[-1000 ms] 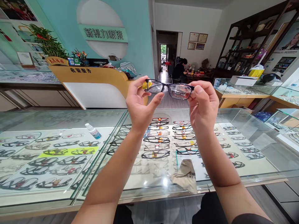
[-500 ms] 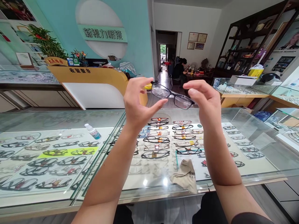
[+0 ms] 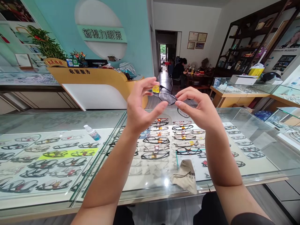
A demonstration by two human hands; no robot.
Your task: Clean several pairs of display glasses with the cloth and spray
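Note:
A pair of black-framed eyeglasses (image 3: 167, 96) is held up above the glass counter, tilted down towards the right. My right hand (image 3: 199, 107) pinches it near the bridge between thumb and fingers, covering part of the right lens. Around the left end is my left hand (image 3: 142, 104), its fingertips by the hinge and its thumb at the lower rim of the left lens. A yellow tag (image 3: 156, 89) shows beside the left fingers. Below, on the counter top, lies a beige cleaning cloth (image 3: 186, 176).
The glass display counter (image 3: 150, 187) holds rows of eyeglasses. A small white spray bottle (image 3: 92, 132) rests on its left part. Beyond stand a yellow-and-white service desk (image 3: 93, 90) and another glass case (image 3: 246, 87). A person (image 3: 179, 72) sits at a table farther back.
My right hand has moved left from the right end of the eyeglasses to the bridge. The eyeglasses have shifted slightly right and down and tilt more steeply.

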